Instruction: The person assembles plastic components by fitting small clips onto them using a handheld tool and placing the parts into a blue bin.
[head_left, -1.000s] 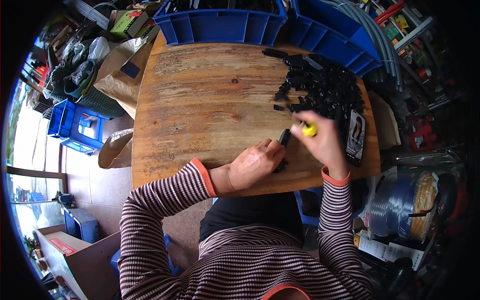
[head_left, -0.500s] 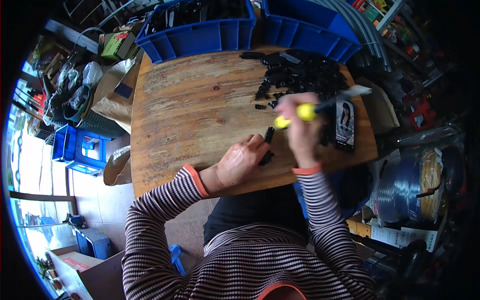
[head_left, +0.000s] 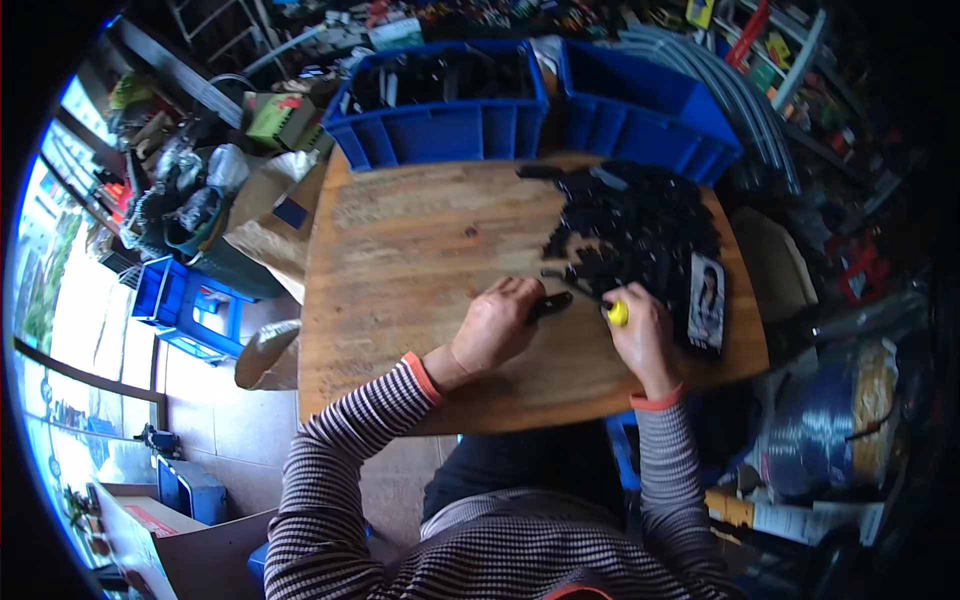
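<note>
My left hand [head_left: 497, 322] is closed around a black plastic-looking part [head_left: 551, 306], whose end sticks out to the right past my fingers. Just right of it, my right hand [head_left: 640, 335] grips a tool with a yellow handle [head_left: 618, 314]. Most of that tool is covered by my fingers, so its kind is not clear. Both hands are over the near half of the wooden table [head_left: 400, 270]. A heap of small black parts [head_left: 650, 215] lies beyond my right hand, its near edge close to the yellow handle.
Two blue plastic bins stand along the far edge; the left bin [head_left: 435, 135] holds black pieces, and the right bin [head_left: 640, 125] sits beside it. A phone [head_left: 706, 305] with a lit screen is at the table's right. A blue stool [head_left: 190, 310] stands left.
My right hand has come down and nearer with the yellow tool, which has turned. My left hand still holds the black part, now pointing more to the right. The view has shifted.
</note>
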